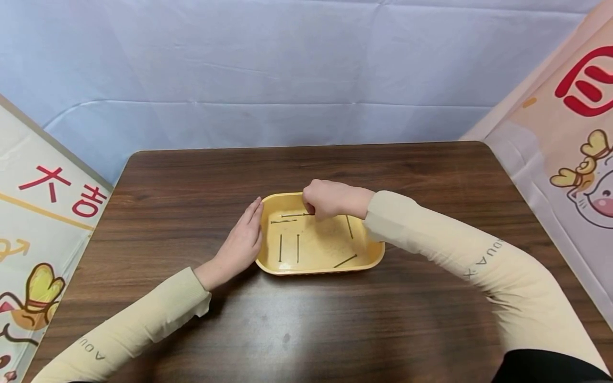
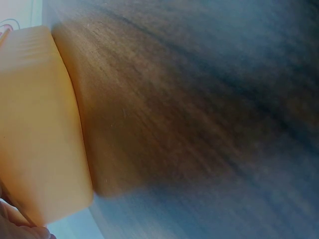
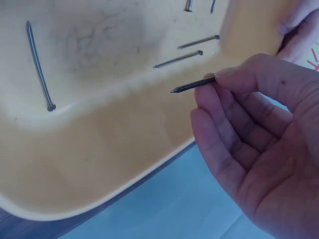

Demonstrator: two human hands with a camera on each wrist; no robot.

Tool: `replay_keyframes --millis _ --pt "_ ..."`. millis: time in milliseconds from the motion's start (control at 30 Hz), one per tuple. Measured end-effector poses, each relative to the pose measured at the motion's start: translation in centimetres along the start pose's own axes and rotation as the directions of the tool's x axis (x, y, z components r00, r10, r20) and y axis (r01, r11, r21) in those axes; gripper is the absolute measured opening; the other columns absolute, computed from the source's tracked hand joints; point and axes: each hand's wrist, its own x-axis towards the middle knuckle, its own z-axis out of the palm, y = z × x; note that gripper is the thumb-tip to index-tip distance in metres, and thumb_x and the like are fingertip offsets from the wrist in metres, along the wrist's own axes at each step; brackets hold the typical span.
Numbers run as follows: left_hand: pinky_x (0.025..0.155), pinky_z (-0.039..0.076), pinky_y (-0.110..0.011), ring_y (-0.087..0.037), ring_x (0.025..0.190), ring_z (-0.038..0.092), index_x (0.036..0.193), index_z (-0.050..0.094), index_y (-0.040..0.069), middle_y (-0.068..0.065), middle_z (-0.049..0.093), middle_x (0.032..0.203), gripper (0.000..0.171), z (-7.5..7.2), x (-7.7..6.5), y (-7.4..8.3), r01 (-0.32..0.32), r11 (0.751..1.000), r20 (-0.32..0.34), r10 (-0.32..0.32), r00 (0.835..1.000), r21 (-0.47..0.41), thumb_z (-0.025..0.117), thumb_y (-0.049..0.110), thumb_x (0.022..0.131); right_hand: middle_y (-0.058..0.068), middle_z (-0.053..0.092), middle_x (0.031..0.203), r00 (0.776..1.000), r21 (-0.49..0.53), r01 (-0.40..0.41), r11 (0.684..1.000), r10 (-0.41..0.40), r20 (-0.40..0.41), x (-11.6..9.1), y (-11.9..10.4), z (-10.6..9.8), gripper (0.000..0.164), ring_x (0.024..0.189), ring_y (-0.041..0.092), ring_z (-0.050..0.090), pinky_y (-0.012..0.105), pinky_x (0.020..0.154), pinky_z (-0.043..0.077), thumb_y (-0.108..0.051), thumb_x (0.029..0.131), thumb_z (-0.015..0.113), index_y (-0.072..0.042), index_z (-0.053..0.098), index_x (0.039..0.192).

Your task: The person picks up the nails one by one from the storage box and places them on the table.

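Note:
A shallow yellow plastic tray point(image 1: 321, 250) sits on the table with several long thin nails lying apart on its floor. My left hand point(image 1: 241, 239) rests against the tray's left end, fingers straight along the outer wall. Over the far side of the tray, my right hand point(image 1: 331, 199) pinches a nail point(image 3: 192, 85) between thumb and fingertips. Its pointed end shows in the right wrist view, above the tray; its head is hidden by the fingers. Two nails lie nearly upright in view at the left, one nail point(image 1: 345, 261) slants near the front right corner, and another nail point(image 1: 349, 226) lies beside the right wrist.
The tray stands mid-table on a dark wood-grain tabletop point(image 1: 201, 330). A pale cloth backdrop point(image 1: 268, 74) hangs behind the table's far edge. Printed panels with red characters and cartoon figures stand at the left and right.

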Motion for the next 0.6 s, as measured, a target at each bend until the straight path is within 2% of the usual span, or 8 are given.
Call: replay_keyframes --millis 100,300,600 --pt "0.109 0.024 -0.039 -0.031 0.132 0.028 0.134 0.029 -0.015 -0.025 0.028 0.142 0.048 0.0 0.0 0.0 -0.010 1.000 -0.005 0.010 1.000 0.004 0.042 -0.002 0.090 -0.003 0.036 0.057 1.000 0.016 -0.009 1.000 0.009 -0.015 -0.3 0.3 -0.3 0.028 0.055 0.012 0.025 0.025 0.051 0.022 0.012 0.068 0.050 -0.014 0.048 0.058" --pt "0.108 0.025 -0.039 -0.031 0.131 0.029 0.134 0.030 -0.015 -0.025 0.029 0.141 0.047 0.0 0.0 0.0 -0.015 1.000 -0.010 0.015 1.000 0.008 0.041 -0.001 0.090 -0.002 0.042 0.060 0.999 0.031 -0.025 0.999 0.026 -0.019 -0.7 0.8 -0.7 0.025 0.057 0.012 0.029 0.025 0.052 0.026 0.010 0.072 0.053 -0.013 0.052 0.061" --pt "0.108 0.025 -0.039 -0.031 0.131 0.028 0.134 0.029 -0.015 -0.025 0.028 0.142 0.048 0.0 0.0 0.0 -0.011 1.000 -0.007 0.011 1.000 0.006 0.042 -0.001 0.090 0.003 0.058 0.073 1.000 0.047 -0.026 0.999 0.027 -0.016 -1.2 1.4 -1.0 0.017 0.063 0.013 0.042 0.025 0.057 0.037 0.008 0.073 0.055 -0.006 0.065 0.076"
